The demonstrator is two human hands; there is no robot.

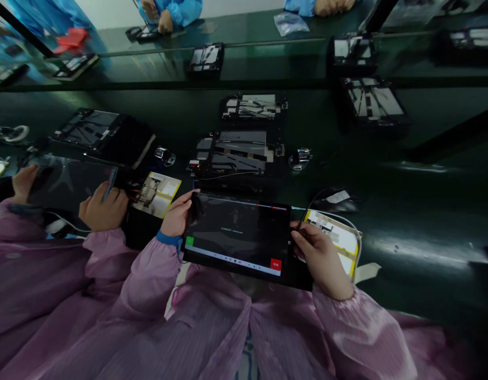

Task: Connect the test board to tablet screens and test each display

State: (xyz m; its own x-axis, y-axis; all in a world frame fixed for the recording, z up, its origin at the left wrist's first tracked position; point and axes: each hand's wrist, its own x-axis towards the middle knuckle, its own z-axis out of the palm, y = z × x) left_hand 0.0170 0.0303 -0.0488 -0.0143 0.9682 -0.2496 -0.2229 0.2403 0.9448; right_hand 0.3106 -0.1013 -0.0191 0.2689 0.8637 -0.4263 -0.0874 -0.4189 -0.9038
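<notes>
A black tablet point(240, 229) is held low in front of me, its lit screen tilted up, with a green square at lower left and a red one at lower right. My left hand point(176, 217), with a blue band at the wrist, is closed round its left edge, thumb on the front. At the right edge, my right hand point(321, 256) pinches the end of a black cable point(310, 203) against the tablet's side; the plug itself is hidden by the fingers. Beneath and beyond that hand lies a white sheet with yellow edges point(345, 237).
Opened tablets with exposed insides point(240, 150) lie beyond. Two shiny metal objects point(299, 158) flank them. To the left, a co-worker's hand point(105, 208) works beside a stack of tablets point(101, 132). People in blue sit across the raised shelf point(252, 58).
</notes>
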